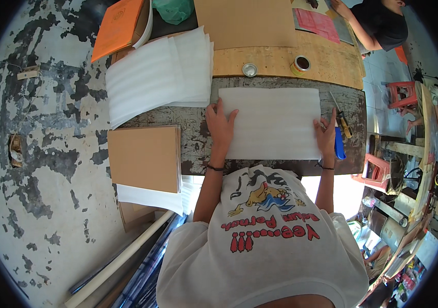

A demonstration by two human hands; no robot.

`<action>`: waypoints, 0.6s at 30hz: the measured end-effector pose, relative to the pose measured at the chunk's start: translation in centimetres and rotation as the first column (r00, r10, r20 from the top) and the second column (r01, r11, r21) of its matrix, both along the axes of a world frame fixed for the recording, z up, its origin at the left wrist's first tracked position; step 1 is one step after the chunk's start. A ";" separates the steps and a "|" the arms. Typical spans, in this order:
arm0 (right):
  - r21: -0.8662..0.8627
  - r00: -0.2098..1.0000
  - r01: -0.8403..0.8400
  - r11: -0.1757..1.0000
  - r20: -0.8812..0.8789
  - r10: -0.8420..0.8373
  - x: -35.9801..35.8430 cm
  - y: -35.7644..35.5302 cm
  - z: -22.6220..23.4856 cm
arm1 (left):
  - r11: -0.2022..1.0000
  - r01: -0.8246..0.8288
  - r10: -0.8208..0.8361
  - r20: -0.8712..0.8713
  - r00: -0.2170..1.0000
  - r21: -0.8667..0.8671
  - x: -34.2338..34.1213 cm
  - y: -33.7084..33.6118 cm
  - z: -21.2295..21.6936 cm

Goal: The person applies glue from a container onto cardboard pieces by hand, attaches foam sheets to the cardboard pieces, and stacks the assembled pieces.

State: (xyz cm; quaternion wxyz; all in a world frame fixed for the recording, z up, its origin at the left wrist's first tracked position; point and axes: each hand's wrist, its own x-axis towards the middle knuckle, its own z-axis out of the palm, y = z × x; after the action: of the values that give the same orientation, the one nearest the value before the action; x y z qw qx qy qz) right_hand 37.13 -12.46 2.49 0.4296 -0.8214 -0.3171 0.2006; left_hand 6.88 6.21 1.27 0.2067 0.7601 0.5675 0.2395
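Note:
A white foam sheet [273, 126] lies flat on the dark, scratched table in front of me. My left hand [221, 124] rests along its left edge, thumb and fingers spread, with the thumb over the sheet. At the right edge, my right hand [325, 135] touches the sheet; its index finger is stretched out and the other fingers are bent. Neither hand grips anything that I can see. Just right of it lie a blue-handled tool [339, 145] and a screwdriver [347, 126] with a yellow and black handle.
Stacked foam sheets [152, 74] lie at the far left, brown boards [143, 158] nearer. Beyond stand an open can [301, 64] and a small metal tin [249, 70] on a wooden board [270, 54]. Another person [380, 23] is at far right. Long rolls [121, 259] lean lower left.

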 end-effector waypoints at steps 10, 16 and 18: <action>-0.032 0.988 0.004 0.999 0.157 0.001 -0.9 -0.5 -0.3 | 0.999 0.026 -0.025 0.029 0.999 -0.029 -0.2 0.3 0.2; -0.026 0.945 -0.011 1.000 0.327 0.018 -1.7 -0.2 -0.8 | 0.984 0.116 -0.114 -0.021 0.993 0.134 0.6 1.1 0.4; -0.040 0.961 0.019 0.999 0.276 -0.007 -2.0 0.0 -0.7 | 0.966 0.217 -0.205 -0.094 0.974 0.144 0.8 1.7 -0.5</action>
State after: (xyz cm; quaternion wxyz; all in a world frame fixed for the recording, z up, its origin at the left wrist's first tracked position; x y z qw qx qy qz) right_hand 35.14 -12.47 1.78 0.3651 -0.8523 -0.3640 0.0880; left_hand 7.69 7.94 0.80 0.1498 0.8386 0.4709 0.2291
